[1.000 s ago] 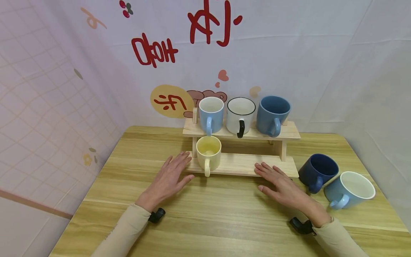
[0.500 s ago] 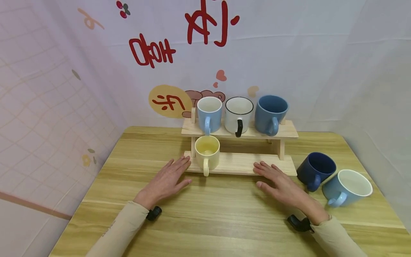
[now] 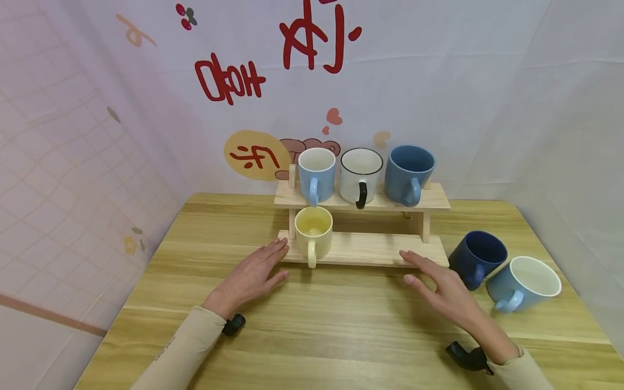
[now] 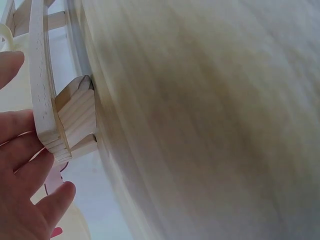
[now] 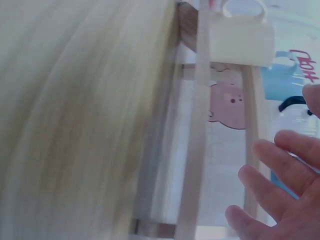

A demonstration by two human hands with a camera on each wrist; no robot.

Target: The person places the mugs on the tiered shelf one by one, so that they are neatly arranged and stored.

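Note:
A two-tier wooden rack stands at the back of the table. My left hand rests its fingertips at the left end of the lower shelf, beside a pale yellow mug. In the left wrist view, the fingers meet the shelf's end. My right hand hovers by the right part of the lower shelf, fingers extended and holding nothing. Nearest to it on the right is a navy mug. Beyond that sits a light blue mug with a white inside.
On the upper shelf are a light blue mug, a white mug with black rim and handle, and a steel-blue mug. Printed white cloth hangs behind and along both sides of the table.
My right hand has drawn back from the lower shelf, shifting right and toward me, and has turned slightly. My left hand stays at the shelf's left end. The mugs keep their places.

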